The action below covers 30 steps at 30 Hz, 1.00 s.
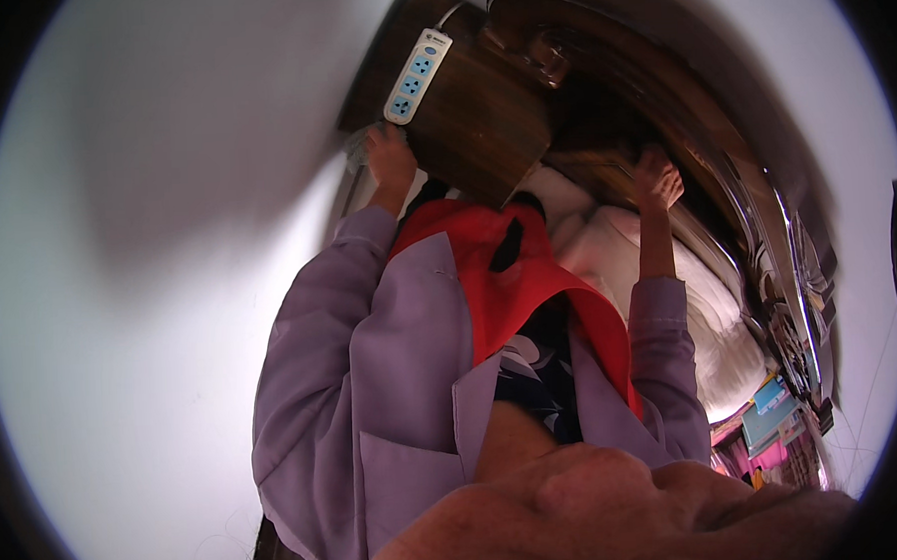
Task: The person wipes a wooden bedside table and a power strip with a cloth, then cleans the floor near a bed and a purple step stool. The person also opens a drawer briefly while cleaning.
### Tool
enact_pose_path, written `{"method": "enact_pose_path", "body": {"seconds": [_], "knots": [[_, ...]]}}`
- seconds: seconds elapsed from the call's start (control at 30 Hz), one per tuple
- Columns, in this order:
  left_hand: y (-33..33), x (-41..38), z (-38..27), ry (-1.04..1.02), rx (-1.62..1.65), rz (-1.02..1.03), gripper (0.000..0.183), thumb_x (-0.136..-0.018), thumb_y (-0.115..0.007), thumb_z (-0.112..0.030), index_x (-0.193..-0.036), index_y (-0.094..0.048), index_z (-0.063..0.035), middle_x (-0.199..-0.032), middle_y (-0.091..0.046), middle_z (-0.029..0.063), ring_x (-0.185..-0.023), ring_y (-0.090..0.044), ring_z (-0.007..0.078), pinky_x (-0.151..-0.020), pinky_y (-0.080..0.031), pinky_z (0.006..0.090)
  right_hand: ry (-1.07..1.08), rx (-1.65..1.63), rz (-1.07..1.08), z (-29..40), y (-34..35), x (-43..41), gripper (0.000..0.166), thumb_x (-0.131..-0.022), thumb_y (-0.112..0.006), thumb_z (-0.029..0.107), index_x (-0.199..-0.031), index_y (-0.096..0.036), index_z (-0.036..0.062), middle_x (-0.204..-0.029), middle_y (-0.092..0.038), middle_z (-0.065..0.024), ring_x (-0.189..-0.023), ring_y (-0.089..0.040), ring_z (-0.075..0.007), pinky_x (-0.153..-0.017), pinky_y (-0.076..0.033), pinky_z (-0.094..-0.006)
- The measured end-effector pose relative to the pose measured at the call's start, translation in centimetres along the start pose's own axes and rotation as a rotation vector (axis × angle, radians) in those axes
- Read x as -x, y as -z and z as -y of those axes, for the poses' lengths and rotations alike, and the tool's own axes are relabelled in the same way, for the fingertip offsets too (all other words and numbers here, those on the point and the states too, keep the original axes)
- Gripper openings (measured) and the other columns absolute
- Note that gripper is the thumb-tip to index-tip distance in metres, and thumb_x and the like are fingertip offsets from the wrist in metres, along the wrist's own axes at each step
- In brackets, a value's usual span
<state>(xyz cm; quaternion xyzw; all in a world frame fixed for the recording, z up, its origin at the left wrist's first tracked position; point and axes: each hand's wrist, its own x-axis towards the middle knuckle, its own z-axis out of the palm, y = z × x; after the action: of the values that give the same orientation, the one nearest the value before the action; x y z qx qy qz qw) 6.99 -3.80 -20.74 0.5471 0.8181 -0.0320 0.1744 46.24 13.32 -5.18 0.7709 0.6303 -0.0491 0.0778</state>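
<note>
My left hand (391,158) grips a crumpled greyish cloth (356,147) at the near left edge of a dark wooden cabinet top (479,121). Its fingers are right beside the lower end of a white power strip (418,76) with blue sockets, which lies on that top. My right hand (658,177) has curled fingers and is beside the dark carved wooden headboard (701,130), above the white bedding. Whether it holds the wood or anything else cannot be made out.
White bedding (710,344) lies along the headboard at the right. Coloured boxes or books (774,420) are at the lower right. A pale wall (156,293) rises at the left. A white cord (448,16) runs from the power strip towards the back.
</note>
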Motion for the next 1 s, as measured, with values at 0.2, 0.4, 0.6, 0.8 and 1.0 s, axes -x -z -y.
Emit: {"method": "enact_pose_path", "body": {"seconds": [0.2, 0.4, 0.6, 0.8, 1.0], "knots": [[3.5, 4.2, -3.2, -0.233, 0.063, 0.265, 0.041, -0.073, -0.064, -0.019, -0.109, -0.055, -0.0017, -0.115, -0.048, 0.0211, -0.104, -0.051, 0.0401, -0.081, -0.046, 0.0487, -0.036, -0.019, 0.013, 1.1, 0.9, 0.1, 0.041, -0.087, -0.039, 0.044, -0.094, -0.066, 0.0133, -0.092, -0.064, -0.0218, -0.09, -0.061, -0.0405, -0.079, -0.049, -0.0509], [10.5, 3.8, -9.9, -0.333, 0.714, 0.14, 0.042, -0.072, -0.069, -0.028, -0.105, -0.059, -0.0042, -0.093, -0.057, 0.0198, -0.09, -0.057, 0.0379, -0.08, -0.048, 0.0425, 0.003, -0.034, -0.039, 0.6, 0.3, 0.2, 0.04, -0.087, -0.039, 0.042, -0.088, -0.067, 0.0135, -0.087, -0.065, -0.0208, -0.084, -0.062, -0.0406, -0.075, -0.05, -0.0508], [13.8, -3.8, -15.0, -0.325, 1.067, -0.311, 0.042, -0.079, -0.067, -0.029, -0.113, -0.055, -0.0081, -0.085, -0.058, 0.0186, -0.081, -0.059, 0.0365, -0.072, -0.047, 0.0412, 0.008, -0.029, -0.088, 0.9, 0.4, 0.2, 0.039, -0.087, -0.04, 0.039, -0.08, -0.066, 0.0112, -0.085, -0.066, -0.0195, -0.08, -0.063, -0.0405, -0.07, -0.051, -0.0513], [15.3, -4.3, -14.2, 0.018, 1.099, 0.28, 0.041, -0.088, -0.055, -0.038, -0.109, -0.055, -0.0021, -0.066, -0.056, 0.0113, -0.072, -0.064, 0.0242, -0.055, -0.051, 0.0364, 0.057, 0.015, -0.114, 0.6, -0.1, 0.2, 0.037, -0.087, -0.04, 0.037, -0.076, -0.065, 0.011, -0.079, -0.066, -0.0186, -0.075, -0.064, -0.0387, -0.064, -0.052, -0.0498], [20.2, 0.6, -11.6, 0.115, 1.248, 0.624, 0.04, -0.088, -0.056, -0.04, -0.101, -0.058, -0.003, -0.073, -0.056, 0.0022, -0.07, -0.061, 0.0123, -0.049, -0.049, 0.0248, 0.077, 0.023, -0.199, 0.7, 1.0, 0.8, 0.035, -0.086, -0.043, 0.036, -0.068, -0.063, 0.014, -0.071, -0.066, -0.0141, -0.066, -0.064, -0.0367, -0.058, -0.052, -0.0475]]}}
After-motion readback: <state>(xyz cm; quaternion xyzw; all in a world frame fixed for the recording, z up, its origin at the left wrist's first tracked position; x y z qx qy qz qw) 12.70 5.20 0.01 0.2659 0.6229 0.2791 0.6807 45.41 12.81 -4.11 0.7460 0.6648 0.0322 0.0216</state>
